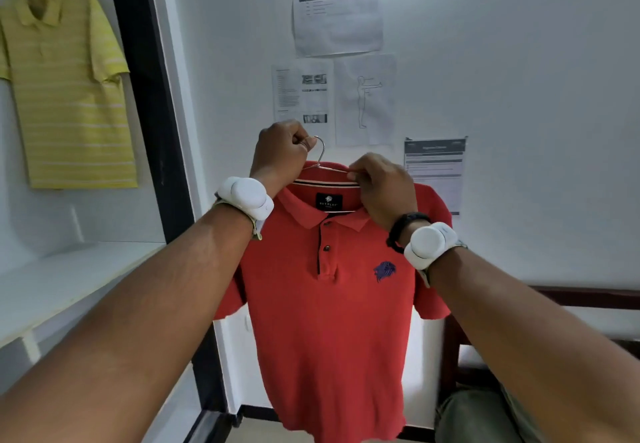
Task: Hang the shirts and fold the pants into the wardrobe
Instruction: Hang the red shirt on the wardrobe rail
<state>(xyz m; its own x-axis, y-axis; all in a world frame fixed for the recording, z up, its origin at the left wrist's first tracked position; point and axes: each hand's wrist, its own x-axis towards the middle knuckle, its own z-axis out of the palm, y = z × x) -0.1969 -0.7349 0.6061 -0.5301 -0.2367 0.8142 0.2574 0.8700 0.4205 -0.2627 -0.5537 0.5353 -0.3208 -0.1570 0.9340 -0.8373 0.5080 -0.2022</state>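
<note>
in front of the white wall (519, 96), the red polo shirt (329, 304) hung on a wire hanger (321, 157); the grip of the left hand (282, 151) curled round its hook, and the right hand (381, 186) pinched the wire at the collar. the black neck label (328, 200) was too blurred to read. a yellow striped polo (65, 89) hung in the wardrobe (149, 96).

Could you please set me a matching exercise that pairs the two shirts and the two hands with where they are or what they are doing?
Things:
1. red shirt
2. yellow shirt
3. left hand
4. right hand

States:
A. grips the hanger by its hook
B. hangs at far left
C. pinches the hanger wire at the collar
D. held up in the middle, on the hanger

Pairs: 1-D, 2-B, 3-A, 4-C
</note>
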